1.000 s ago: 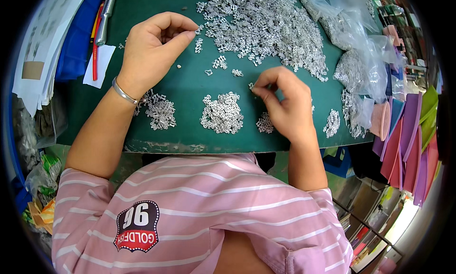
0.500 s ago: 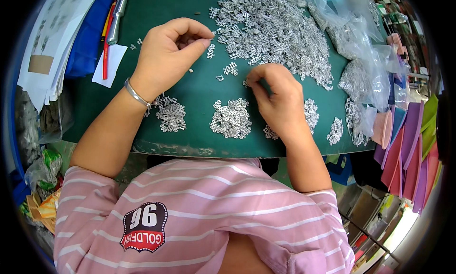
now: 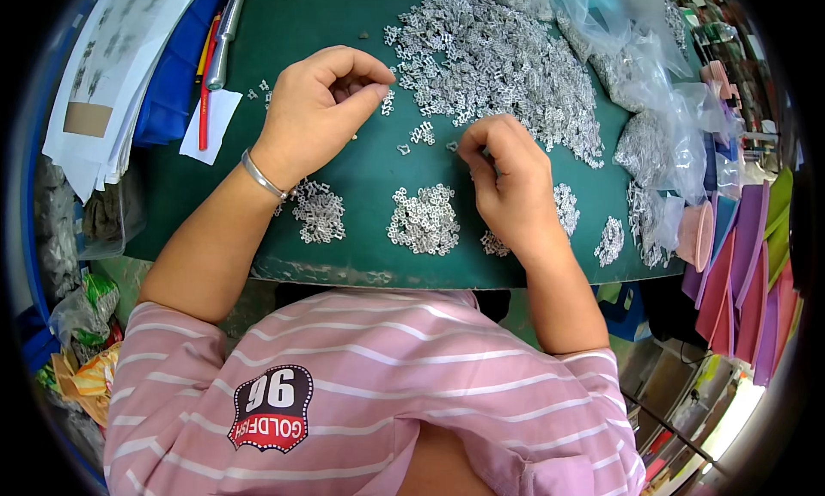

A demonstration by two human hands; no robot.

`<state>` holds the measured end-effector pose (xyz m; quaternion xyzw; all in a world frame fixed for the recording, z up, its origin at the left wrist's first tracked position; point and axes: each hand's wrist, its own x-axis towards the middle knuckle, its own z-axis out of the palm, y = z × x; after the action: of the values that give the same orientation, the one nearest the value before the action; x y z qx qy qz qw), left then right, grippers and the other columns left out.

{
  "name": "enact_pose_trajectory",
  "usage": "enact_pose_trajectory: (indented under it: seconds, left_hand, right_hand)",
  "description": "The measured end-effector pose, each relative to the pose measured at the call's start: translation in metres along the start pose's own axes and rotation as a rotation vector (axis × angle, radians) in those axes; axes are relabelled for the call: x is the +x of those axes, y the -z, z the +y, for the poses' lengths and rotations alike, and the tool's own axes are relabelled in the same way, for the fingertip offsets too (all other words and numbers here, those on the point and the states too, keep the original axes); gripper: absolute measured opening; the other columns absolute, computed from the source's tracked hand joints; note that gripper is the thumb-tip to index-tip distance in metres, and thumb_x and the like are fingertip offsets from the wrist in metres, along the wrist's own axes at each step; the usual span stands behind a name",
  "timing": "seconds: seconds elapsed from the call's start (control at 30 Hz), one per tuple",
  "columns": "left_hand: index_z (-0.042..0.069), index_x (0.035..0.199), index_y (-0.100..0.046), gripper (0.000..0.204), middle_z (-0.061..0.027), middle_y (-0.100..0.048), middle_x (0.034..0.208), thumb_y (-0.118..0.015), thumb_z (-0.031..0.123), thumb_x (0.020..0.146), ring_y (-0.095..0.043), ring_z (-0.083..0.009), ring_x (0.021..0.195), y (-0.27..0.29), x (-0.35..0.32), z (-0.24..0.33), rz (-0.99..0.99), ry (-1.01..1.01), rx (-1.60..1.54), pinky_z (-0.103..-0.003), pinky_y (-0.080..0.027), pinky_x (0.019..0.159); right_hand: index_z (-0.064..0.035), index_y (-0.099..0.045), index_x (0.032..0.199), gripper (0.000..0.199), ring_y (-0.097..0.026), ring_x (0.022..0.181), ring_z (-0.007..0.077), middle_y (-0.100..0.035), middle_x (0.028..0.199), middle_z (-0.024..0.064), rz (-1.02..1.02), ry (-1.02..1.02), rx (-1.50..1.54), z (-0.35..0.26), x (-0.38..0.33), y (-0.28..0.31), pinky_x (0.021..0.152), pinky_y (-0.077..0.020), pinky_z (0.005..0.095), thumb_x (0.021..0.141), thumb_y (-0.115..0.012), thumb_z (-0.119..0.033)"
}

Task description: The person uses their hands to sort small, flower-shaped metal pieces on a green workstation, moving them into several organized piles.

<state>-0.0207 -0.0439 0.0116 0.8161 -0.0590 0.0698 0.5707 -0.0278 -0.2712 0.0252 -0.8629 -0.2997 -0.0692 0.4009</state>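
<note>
**Mixing of pieces is possible**

Left of the large heap of small silver metal pieces (image 3: 498, 70), the left hand (image 3: 316, 105) brings thumb and forefinger close; the right hand (image 3: 516, 178) curls on its near side. Whether the fingers grip pieces, I cannot tell. The silver metal bracelet (image 3: 259, 177) may brush a small silver pile (image 3: 320, 214), near-left of the heap, and scatter it. Clear plastic bags (image 3: 683, 143) crowd the heap's right side.

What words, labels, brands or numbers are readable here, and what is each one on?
Badge on the pink striped shirt: a large white number on black and white lettering on red, upside down in this view; legible, but I won't copy them.
Paper sheets: grey marks, too blurred to read.
Small metal pieces: any markings are too small to make out.
</note>
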Motion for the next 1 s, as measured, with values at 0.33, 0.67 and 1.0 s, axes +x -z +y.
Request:
enact_pose_trajectory:
  seconds: [0.33, 0.67, 1.0]
  left_hand:
    - [0.001, 0.092, -0.068, 0.008, 0.0005, -0.066, 0.084, -0.068, 0.002, 0.084, -0.059, -0.0046, 0.074, 0.001, 0.003, 0.001, 0.033, -0.019, -0.019, -0.019, -0.048, 0.068]
    - [0.002, 0.092, -0.069, 0.008, 0.0015, -0.065, 0.084, -0.068, 0.004, 0.083, -0.059, -0.0047, 0.074, 0.004, 0.001, -0.002, 0.026, 0.022, -0.02, -0.019, -0.049, 0.069]
    - [0.002, 0.095, -0.068, 0.009, -0.0003, -0.067, 0.087, -0.067, 0.004, 0.086, -0.062, -0.0062, 0.08, 0.005, 0.002, -0.004, 0.001, -0.017, 0.017, -0.02, -0.049, 0.073]
  right_hand:
    - [-0.001, -0.055, 0.079, 0.013, -0.059, 0.075, 0.0362, -0.058, 0.076, 0.0152, -0.22, 0.104, -0.015, 0.001, 0.021, -0.003, 0.065, -0.048, 0.0429, 0.072, -0.059, 0.01]
    - [-0.0013, -0.057, 0.08, 0.013, -0.059, 0.074, 0.0334, -0.059, 0.076, 0.0142, -0.3, 0.054, -0.049, -0.001, 0.022, 0.005, 0.065, -0.0483, 0.0407, 0.073, -0.06, 0.009]
    - [-0.0026, -0.058, 0.086, 0.018, -0.056, 0.071, 0.0108, -0.06, 0.082, 0.0027, 0.026, -0.223, 0.167, 0.015, -0.018, 0.045, 0.063, -0.0457, 0.0236, 0.076, -0.067, 0.01]
